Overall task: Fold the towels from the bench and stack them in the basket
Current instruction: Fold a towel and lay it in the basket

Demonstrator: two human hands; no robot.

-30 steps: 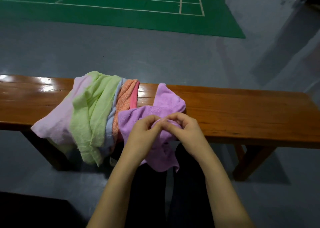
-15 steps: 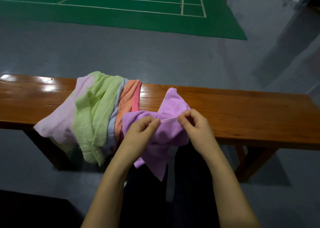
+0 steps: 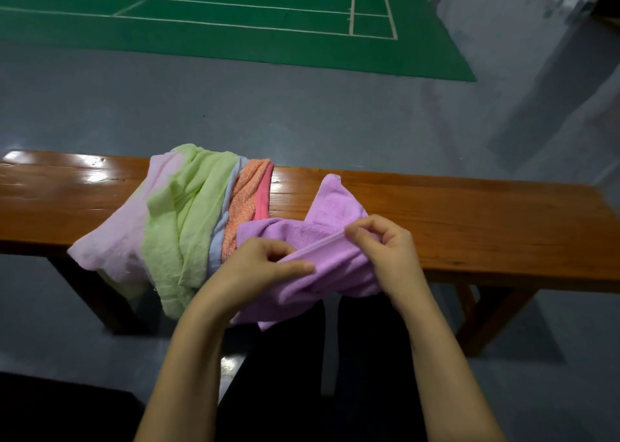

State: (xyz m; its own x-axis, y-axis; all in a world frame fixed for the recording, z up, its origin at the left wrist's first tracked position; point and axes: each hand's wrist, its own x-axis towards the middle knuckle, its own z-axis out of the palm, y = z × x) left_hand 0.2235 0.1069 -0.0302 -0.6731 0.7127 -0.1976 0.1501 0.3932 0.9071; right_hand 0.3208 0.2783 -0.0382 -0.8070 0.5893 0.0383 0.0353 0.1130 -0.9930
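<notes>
From the head view, over the near edge of the wooden worktop (image 3: 469, 213), the left hand (image 3: 255, 270) and right hand (image 3: 385, 250) each pinch the hem of a purple towel (image 3: 332, 213), their fingers curled on it and the edge drawn taut between them. A heap of unfolded towels (image 3: 188, 213) lies just beside it; no basket shows. Judging by this, the step is finding the corners, and next the hands should slide apart to spread the cloth flat.

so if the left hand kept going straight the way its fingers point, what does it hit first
Its fingers point right along the purple towel's hem, so the left hand would most likely meet the right hand pinching the same edge. Depth between them is hard to judge.
</notes>
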